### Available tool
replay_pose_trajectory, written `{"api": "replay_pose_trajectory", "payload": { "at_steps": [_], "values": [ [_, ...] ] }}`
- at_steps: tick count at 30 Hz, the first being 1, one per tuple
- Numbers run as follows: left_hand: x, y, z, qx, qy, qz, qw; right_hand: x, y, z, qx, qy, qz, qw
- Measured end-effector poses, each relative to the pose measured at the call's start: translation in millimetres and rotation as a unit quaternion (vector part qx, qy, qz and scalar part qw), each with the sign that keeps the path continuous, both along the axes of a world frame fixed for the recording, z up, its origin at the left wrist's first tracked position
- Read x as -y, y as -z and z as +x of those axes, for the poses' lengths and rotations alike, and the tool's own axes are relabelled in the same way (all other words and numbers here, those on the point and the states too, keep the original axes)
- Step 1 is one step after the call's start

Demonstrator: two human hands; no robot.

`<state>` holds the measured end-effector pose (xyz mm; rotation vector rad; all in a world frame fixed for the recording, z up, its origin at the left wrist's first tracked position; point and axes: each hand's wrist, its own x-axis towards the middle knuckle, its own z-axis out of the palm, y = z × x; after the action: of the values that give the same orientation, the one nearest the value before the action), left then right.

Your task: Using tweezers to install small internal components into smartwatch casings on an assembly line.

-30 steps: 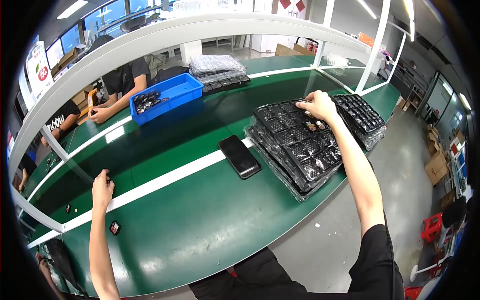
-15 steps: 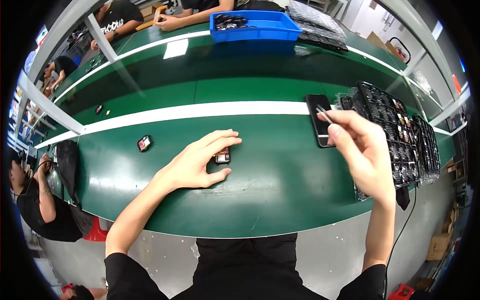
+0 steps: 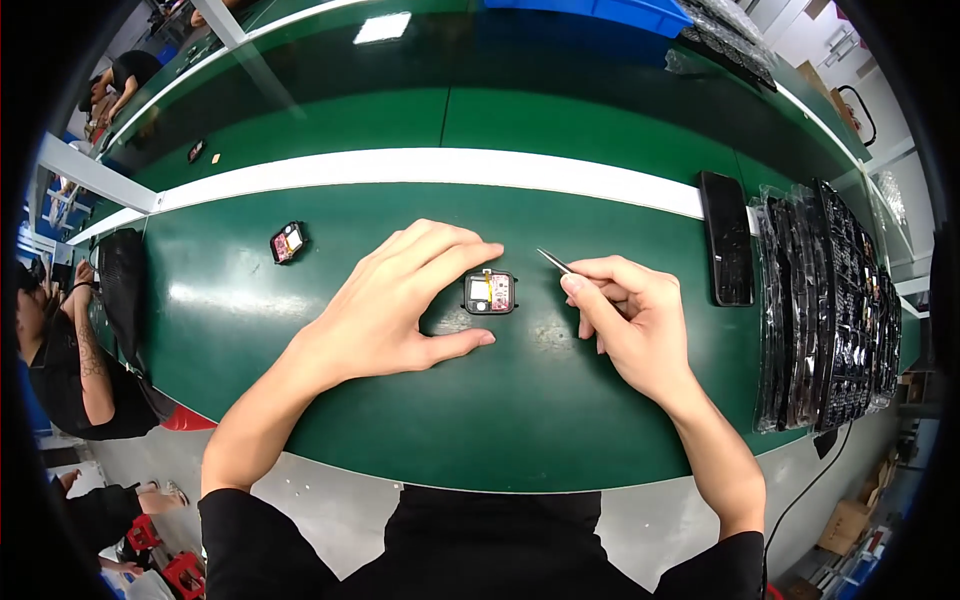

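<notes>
An opened smartwatch case (image 3: pixel 489 292) with its inner board, pale square part and round part showing lies on the green bench (image 3: pixel 520 420) in front of me. My left hand (image 3: pixel 400 295) rests around its left side, thumb and fingers spread apart; from here I cannot tell whether it touches the case. To the right of the case, my right hand (image 3: pixel 635 315) pinches a pair of tweezers (image 3: pixel 553 261), their tips pointing up and left, clear of the case. A second opened watch case (image 3: pixel 288 243) sits farther left on the bench.
A black phone (image 3: pixel 727 240) lies at the right, beside stacked black trays (image 3: pixel 840 310) in clear plastic. A white rail (image 3: pixel 400 168) crosses behind the work area. Beyond it are a blue bin (image 3: pixel 600 12) and a small dark part (image 3: pixel 197 151). A co-worker (image 3: pixel 85 350) sits left.
My right hand has come left from over the phone with the tweezers, nearer the watch case. My left hand no longer covers most of the case. The view has shifted.
</notes>
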<state>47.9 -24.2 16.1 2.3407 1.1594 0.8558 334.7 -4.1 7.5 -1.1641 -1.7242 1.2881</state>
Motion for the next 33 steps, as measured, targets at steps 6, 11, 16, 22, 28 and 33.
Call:
{"api": "replay_pose_trajectory", "payload": {
  "at_steps": [6, 11, 16, 22, 28, 33],
  "values": [
    [-3, 5, -10, -0.031, -0.003, -0.071, 0.997, 0, 4, -1, 0.013, 0.018, 0.068, 0.997],
    [-6, 4, -8, -0.012, -0.004, -0.080, 0.997, 3, 8, -3, -0.024, 0.034, 0.048, 0.998],
    [-6, 5, -9, -0.045, 0.008, -0.045, 0.998, 5, 10, 2, -0.018, 0.014, 0.048, 0.999],
    [4, 3, -2, 0.006, 0.024, -0.135, 0.991, 11, 0, 1, -0.050, -0.001, 0.019, 0.999],
    [0, 7, -1, -0.004, 0.035, -0.109, 0.993, 10, 2, -3, 0.047, -0.039, 0.142, 0.988],
    [-2, 2, -1, -0.014, 0.027, -0.129, 0.991, 8, 5, -10, 0.057, -0.032, 0.166, 0.984]
  ]
}}
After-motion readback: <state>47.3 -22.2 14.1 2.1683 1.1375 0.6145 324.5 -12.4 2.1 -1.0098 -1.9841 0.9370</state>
